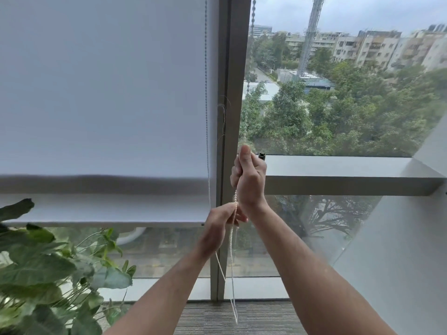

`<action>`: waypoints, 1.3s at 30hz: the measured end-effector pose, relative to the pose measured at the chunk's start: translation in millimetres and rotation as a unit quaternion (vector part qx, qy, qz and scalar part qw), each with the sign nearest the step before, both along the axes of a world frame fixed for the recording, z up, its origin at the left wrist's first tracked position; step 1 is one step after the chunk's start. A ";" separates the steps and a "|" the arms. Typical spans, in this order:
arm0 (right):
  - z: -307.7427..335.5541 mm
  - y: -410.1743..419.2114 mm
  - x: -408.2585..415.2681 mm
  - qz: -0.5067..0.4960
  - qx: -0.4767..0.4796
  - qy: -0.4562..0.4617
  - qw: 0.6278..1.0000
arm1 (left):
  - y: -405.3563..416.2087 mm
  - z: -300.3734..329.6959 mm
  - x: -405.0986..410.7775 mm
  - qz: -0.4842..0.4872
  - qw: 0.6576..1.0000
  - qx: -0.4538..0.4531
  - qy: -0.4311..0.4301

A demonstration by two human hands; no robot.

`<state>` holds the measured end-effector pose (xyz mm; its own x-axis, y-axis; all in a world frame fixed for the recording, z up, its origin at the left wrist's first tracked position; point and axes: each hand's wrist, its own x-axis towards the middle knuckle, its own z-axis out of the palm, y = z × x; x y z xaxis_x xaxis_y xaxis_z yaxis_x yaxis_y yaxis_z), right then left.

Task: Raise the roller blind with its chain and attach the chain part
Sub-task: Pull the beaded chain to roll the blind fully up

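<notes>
Roller blind (104,93) hanging most of the way down the left pane, so raising is looking barely begun. Right hand (250,180) gripping the bead chain (232,250) in a fist, left hand (217,228) pinching it just below; next calling for a steady downward pull on one strand

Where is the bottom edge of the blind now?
In the head view, the blind's bottom edge hangs at left, just above the plant and beside the left hand gripping the chain.
</notes>
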<state>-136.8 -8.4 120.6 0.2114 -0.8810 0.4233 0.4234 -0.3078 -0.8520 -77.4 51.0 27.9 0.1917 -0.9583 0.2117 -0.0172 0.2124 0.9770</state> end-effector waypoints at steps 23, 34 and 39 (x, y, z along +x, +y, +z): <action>-66.8 4.2 -26.1 0.149 0.063 0.143 0.976 | -25.1 113.0 -12.8 0.112 0.970 -0.187 0.105; 28.0 -12.5 -20.9 0.105 0.038 0.078 0.991 | -17.0 41.7 -3.2 0.134 0.984 -0.095 0.072; 79.7 -0.5 3.5 0.109 -0.001 0.012 0.994 | -9.0 10.0 -4.1 0.133 0.989 -0.048 0.043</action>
<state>-133.4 -8.9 200.3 0.4064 -0.8130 0.4170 0.4600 -0.2123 -0.8622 -81.5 42.0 37.9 0.4550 -0.8483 0.2708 -0.0017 0.3033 0.9529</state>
